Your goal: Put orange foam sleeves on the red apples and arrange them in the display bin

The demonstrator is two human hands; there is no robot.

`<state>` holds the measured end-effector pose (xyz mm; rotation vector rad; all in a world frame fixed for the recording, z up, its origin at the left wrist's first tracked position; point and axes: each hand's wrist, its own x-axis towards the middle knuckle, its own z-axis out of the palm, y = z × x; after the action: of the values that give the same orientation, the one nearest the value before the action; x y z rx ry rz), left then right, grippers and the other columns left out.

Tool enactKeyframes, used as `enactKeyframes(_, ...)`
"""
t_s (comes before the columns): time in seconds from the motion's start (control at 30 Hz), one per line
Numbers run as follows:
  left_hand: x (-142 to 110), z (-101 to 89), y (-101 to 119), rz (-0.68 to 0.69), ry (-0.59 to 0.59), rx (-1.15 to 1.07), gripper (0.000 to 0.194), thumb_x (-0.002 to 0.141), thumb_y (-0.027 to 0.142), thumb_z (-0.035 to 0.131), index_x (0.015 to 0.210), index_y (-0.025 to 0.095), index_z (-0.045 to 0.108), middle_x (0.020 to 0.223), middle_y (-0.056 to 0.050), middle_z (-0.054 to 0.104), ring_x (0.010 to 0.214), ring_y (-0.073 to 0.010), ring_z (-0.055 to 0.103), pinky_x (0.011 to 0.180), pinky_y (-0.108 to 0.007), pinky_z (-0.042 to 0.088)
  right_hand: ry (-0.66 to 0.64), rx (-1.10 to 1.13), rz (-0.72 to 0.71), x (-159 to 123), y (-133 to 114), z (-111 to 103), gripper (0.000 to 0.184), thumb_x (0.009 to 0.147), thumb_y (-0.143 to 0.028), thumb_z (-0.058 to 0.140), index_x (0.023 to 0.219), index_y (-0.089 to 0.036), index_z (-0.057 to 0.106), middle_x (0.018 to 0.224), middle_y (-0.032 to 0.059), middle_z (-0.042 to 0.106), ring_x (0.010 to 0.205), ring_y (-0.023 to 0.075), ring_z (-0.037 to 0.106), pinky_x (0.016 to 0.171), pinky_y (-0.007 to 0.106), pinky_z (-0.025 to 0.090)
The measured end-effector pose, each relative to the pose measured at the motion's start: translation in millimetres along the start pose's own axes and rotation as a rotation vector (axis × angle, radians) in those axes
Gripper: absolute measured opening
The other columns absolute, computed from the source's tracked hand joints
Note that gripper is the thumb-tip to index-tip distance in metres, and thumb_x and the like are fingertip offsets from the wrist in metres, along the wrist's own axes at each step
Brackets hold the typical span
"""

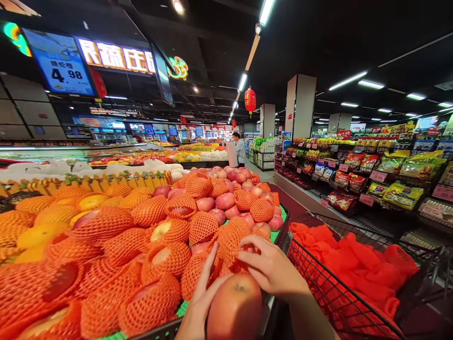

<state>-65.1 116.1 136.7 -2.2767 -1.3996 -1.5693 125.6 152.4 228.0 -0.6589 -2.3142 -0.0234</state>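
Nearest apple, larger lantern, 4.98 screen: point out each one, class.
Nearest apple (234, 311), head view, skin below the stem.
Larger lantern (250, 100), head view, middle of its body.
4.98 screen (59, 63), head view, middle of its face.

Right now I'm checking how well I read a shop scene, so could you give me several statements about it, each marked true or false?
1. The large apple nearest the camera has no foam sleeve on it. True.
2. Both hands are well away from the fruit. False: the left hand holds the large apple, and the right hand has its fingers at an orange foam sleeve.
3. The heap of red netting is left of the apples. False: it lies in the wire cart to their right.
4. The nearest hanging lantern is blue. False: it is red.
5. A person stands beyond the apple display. True.
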Motion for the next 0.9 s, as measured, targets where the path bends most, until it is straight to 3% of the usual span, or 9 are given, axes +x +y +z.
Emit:
enactKeyframes(0.07,-1.3,-16.4,1.7,0.035,-0.062,-0.041,0.077,0.070,0.028,0.072,0.144,0.025,0.049,0.170,-0.017,0.028,0.147,-0.0430,0.044,0.112,-0.055,0.050,-0.009,0.001,0.017,-5.5,-4.4,-4.3,0.028,0.096,-0.010,0.052,0.113,-0.022,0.071,0.119,0.0103,0.067,0.096,0.0213,0.064,0.085,0.032,0.055)
enactKeyframes(0.17,1.9,-28.9,0.5,0.030,-0.039,0.069,0.071,0.068,0.040,0.073,0.132,0.021,0.051,0.171,-0.020,0.024,0.149,-0.0449,0.040,0.112,-0.058,0.049,0.002,-0.038,0.026,-13.0,-15.7,-2.3,0.035,0.093,-0.005,0.053,0.115,-0.024,0.071,0.118,0.0090,0.068,0.092,0.0194,0.064,0.080,0.029,0.054)
enactKeyframes(0.33,1.4,-19.4,-8.4,-0.009,0.119,0.194,0.076,0.074,0.038,0.069,0.144,0.019,0.045,0.147,-0.019,0.055,0.132,-0.0387,0.059,0.106,-0.052,0.055,0.112,0.040,-0.124,-28.8,-41.0,12.0,0.014,0.103,-0.024,0.059,0.105,-0.027,0.073,0.099,0.0020,0.077,0.082,0.0155,0.066,0.069,0.025,0.051)
enactKeyframes(0.43,-1.3,-15.0,-9.9,-0.064,0.243,0.256,0.059,0.086,0.034,0.058,0.143,0.020,0.045,0.138,-0.017,0.057,0.125,-0.0363,0.061,0.102,-0.050,0.055,0.122,0.147,-0.285,-38.1,-44.7,21.4,0.023,0.108,-0.030,0.050,0.104,-0.026,0.072,0.087,0.0017,0.079,0.072,0.0127,0.066,0.063,0.023,0.051)
enactKeyframes(0.53,-0.9,-15.3,-2.4,-0.107,0.403,0.335,0.056,0.088,0.033,0.058,0.141,0.020,0.045,0.133,-0.017,0.057,0.118,-0.0371,0.062,0.098,-0.051,0.053,0.071,0.283,-0.251,-44.7,-37.6,29.4,0.025,0.109,-0.030,0.048,0.112,-0.026,0.072,0.093,0.0047,0.081,0.081,0.0156,0.071,0.075,0.028,0.054)
enactKeyframes(0.63,0.4,-16.1,7.2,-0.117,0.456,0.301,0.051,0.091,0.037,0.059,0.137,0.019,0.047,0.130,-0.018,0.057,0.115,-0.0387,0.061,0.098,-0.053,0.050,0.212,0.620,-0.091,-47.5,-30.1,40.6,0.022,0.102,-0.041,0.059,0.104,-0.027,0.076,0.098,0.0072,0.080,0.092,0.0204,0.072,0.087,0.036,0.053)
enactKeyframes(0.73,-1.1,-15.9,12.3,-0.049,0.449,0.250,0.045,0.093,0.032,0.057,0.136,0.022,0.048,0.132,-0.017,0.056,0.115,-0.0354,0.060,0.096,-0.048,0.050,0.516,1.043,0.329,-42.5,-28.8,55.8,0.027,0.097,-0.050,0.064,0.095,-0.026,0.076,0.098,0.0068,0.073,0.091,0.0202,0.068,0.084,0.034,0.053)
enactKeyframes(0.83,-5.6,-14.6,14.5,-0.015,0.433,0.217,0.050,0.093,0.020,0.055,0.141,0.029,0.047,0.136,-0.013,0.054,0.116,-0.0316,0.060,0.095,-0.045,0.050,0.448,1.467,0.725,-31.2,-30.7,66.4,0.035,0.090,-0.055,0.073,0.103,-0.023,0.073,0.093,0.0044,0.071,0.086,0.0172,0.066,0.083,0.029,0.051)
enactKeyframes(0.9,-9.2,-12.2,16.1,-0.002,0.440,0.200,0.056,0.091,0.018,0.055,0.144,0.032,0.045,0.136,-0.012,0.053,0.115,-0.0321,0.060,0.100,-0.048,0.049,0.425,1.599,0.794,-24.6,-30.6,68.3,0.041,0.078,-0.053,0.086,0.098,-0.020,0.072,0.089,0.0022,0.070,0.083,0.0155,0.065,0.083,0.027,0.050)
